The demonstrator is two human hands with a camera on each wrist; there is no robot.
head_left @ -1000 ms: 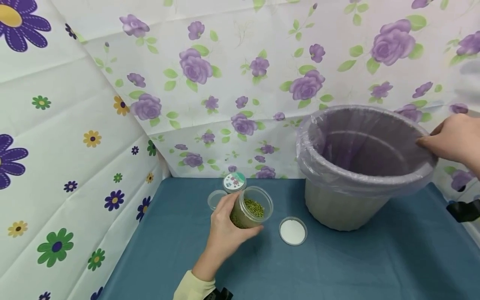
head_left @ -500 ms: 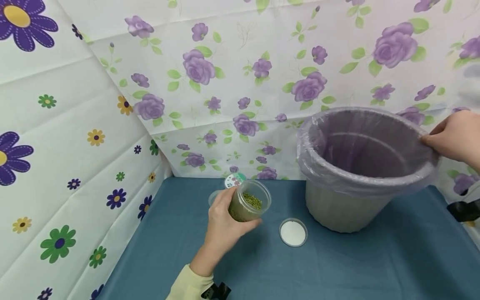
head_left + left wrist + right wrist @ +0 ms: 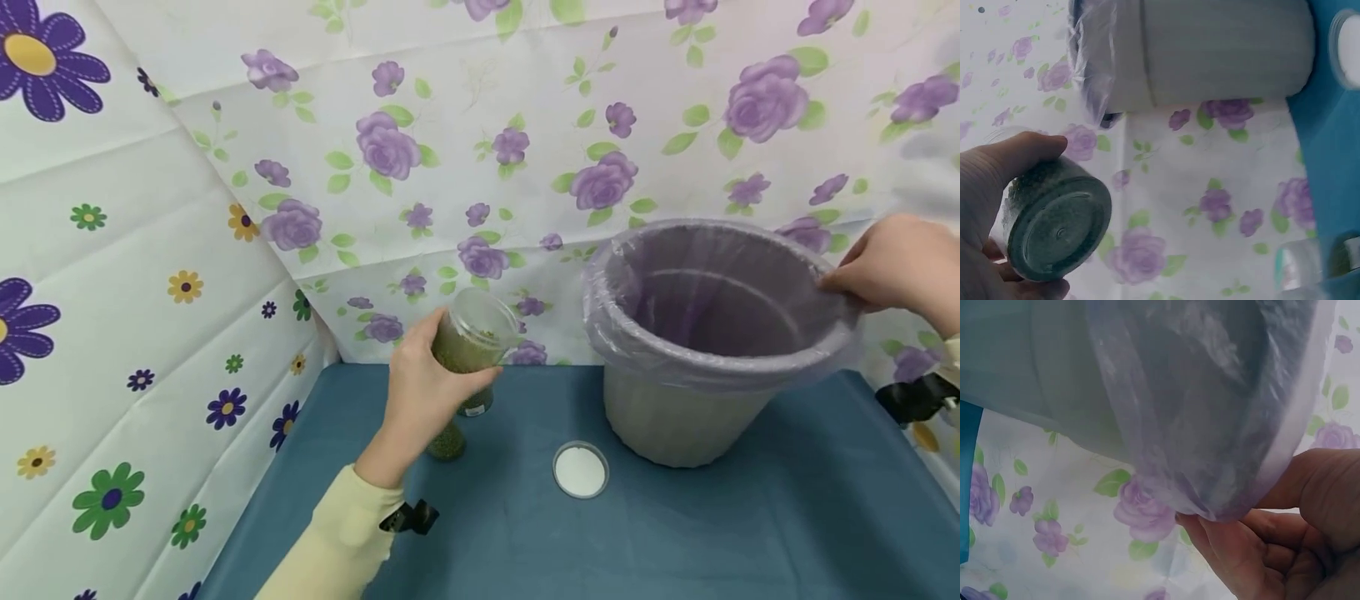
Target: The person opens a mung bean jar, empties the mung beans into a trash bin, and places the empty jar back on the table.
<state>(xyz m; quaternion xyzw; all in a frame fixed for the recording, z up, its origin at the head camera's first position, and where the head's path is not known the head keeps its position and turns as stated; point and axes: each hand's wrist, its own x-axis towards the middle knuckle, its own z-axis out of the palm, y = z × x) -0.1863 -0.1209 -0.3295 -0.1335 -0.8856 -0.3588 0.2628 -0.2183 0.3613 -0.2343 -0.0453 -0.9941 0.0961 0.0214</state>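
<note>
My left hand (image 3: 422,387) grips a clear jar (image 3: 468,337) partly filled with green beans, raised above the table and leaning right. The jar has no lid on its mouth; its round base (image 3: 1060,228) faces the left wrist view. On the right, my right hand (image 3: 903,271) pinches the rim of a grey bin (image 3: 678,425) between thumb and fingers. A translucent purple bag (image 3: 645,358) lines the bin and folds over its edge. In the right wrist view the fingertips press up under the folded bag (image 3: 1191,481).
A round lid (image 3: 580,472) with a white inside lies left of the bin. Behind the left wrist stand two more jars, one with green contents (image 3: 447,444) and one with a small label (image 3: 477,407). Flowered sheets (image 3: 315,275) wall the blue table's back and sides.
My left hand has lifted the jar up and slightly left, bringing the jars behind it partly into view. My right hand keeps its hold on the bin rim.
</note>
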